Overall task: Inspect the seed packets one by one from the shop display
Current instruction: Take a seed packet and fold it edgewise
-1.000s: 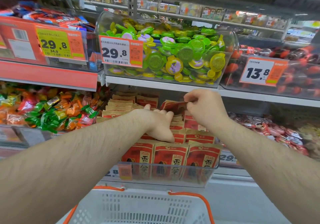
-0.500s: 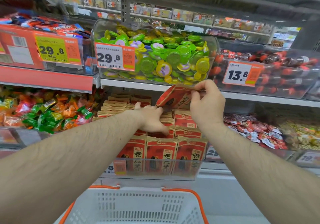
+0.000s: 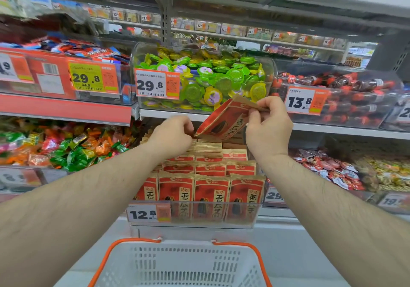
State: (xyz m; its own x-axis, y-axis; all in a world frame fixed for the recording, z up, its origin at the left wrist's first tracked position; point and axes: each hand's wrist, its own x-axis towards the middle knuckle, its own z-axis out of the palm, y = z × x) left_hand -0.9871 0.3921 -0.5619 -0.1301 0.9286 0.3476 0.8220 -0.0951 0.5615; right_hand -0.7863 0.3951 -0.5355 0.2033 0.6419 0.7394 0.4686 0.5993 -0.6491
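A red and tan seed packet is held tilted in the air above the display bin. My right hand pinches its upper right corner between thumb and fingers. My left hand pinches its lower left corner. Below them, a clear display bin holds several rows of the same seed packets standing upright, with a 12.8 price tag on its front.
A white shopping basket with orange handles sits below the bin. Above is a clear bin of green and yellow jelly cups. Wrapped candies fill the left bin; red snacks and small packs lie on the right.
My right hand lifted one packet out of the bin and up. My left hand left the stacked packets and took hold of the packet's lower corner.
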